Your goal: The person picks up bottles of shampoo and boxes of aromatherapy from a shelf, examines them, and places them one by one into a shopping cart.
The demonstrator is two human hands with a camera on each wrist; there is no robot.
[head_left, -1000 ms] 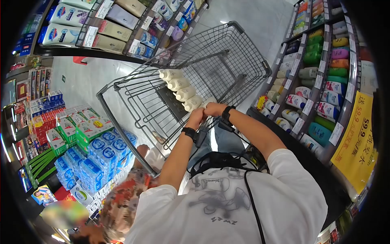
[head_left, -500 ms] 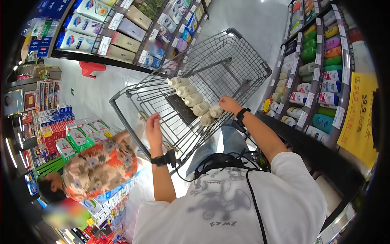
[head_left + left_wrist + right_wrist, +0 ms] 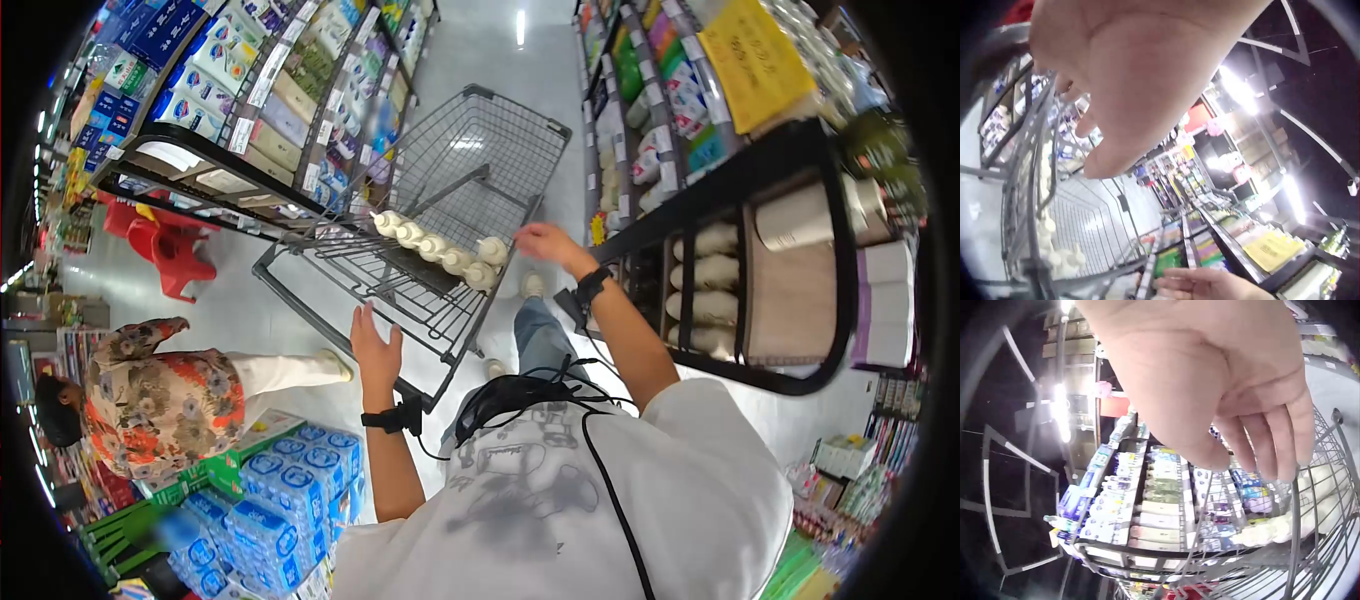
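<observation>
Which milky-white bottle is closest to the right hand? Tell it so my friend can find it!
Look for the grey wire shopping cart in the middle of the head view. Inside, white bottles make a slanting row. Your bottle sits out of line, beside the row's end nearest the right hand.

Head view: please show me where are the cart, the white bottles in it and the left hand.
Cart (image 3: 450, 205): head view, bare wire mesh of its basket.
White bottles (image 3: 432, 247): head view, one bottle near the row's middle.
Left hand (image 3: 376, 353): head view, middle of the hand.
</observation>
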